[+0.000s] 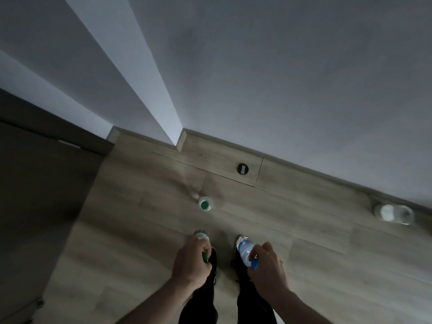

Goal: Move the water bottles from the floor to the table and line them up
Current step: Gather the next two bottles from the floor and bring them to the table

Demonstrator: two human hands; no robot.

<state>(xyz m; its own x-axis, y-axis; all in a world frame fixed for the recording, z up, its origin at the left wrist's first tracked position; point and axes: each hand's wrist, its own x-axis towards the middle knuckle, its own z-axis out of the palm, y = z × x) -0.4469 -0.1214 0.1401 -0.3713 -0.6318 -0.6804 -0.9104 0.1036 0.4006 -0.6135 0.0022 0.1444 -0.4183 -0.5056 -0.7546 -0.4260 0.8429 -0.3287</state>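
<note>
left hand [190, 260] curled round the neck of a green-capped bottle [203, 239], fingers wrapped just below the cap; most of that bottle is hidden behind the hand, only its far end and a sliver of green show. right hand [266, 263] pinches the neck of a blue-capped bottle [244, 247], fingers closed at the cap end, body tilted away toward the floor. both bottles held above dark shoes [211, 256], which are largely covered by hands and forearms.

far left: a dark surface [42, 188] fills the edge, too dim to say what it is; its near corner is cut off by the frame.

centre, on the wooden floor [145, 206]: one more bottle [205, 203] standing upright, seen from above, green cap, well ahead of the left hand. body barely visible, clear plastic blurs into the boards.

further back near the skirting: a small round black fitting [243, 169], detail unreadable.

far right by the wall [280, 78]: a pale object [394, 213] lying on its side, blurred, maybe a bottle, cannot tell.

count: bottles certain, three — two in hands, one on floor. hands two. lighting poor throughout.
</note>
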